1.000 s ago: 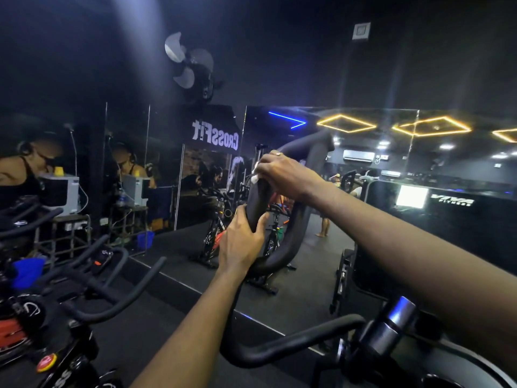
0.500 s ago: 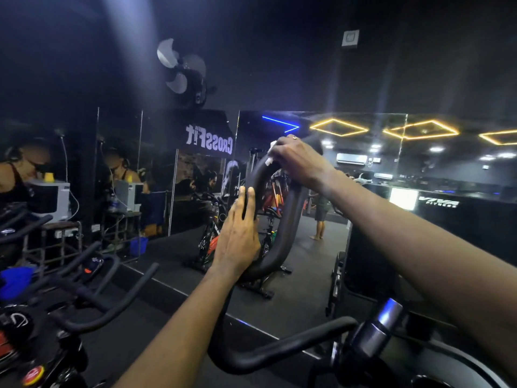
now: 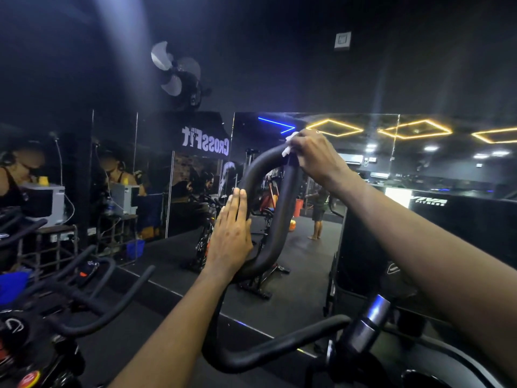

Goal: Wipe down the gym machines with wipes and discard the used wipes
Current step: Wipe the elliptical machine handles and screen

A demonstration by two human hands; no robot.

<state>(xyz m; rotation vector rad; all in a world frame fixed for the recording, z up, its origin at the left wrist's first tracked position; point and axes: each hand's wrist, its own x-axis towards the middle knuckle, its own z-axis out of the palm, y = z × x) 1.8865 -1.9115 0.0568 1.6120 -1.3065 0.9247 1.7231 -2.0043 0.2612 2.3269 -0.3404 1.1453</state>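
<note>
Gripped a white wipe (image 3: 287, 149) against the top bend of the bike handlebar (image 3: 288, 197) with the curled right hand (image 3: 316, 156); laid the left hand (image 3: 230, 236) flat, fingers straight, along its left side.

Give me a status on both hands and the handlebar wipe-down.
Left hand flat against handlebar loop, fingers straight. Right hand grips wipe at the top bend. Nothing in the way.
</note>
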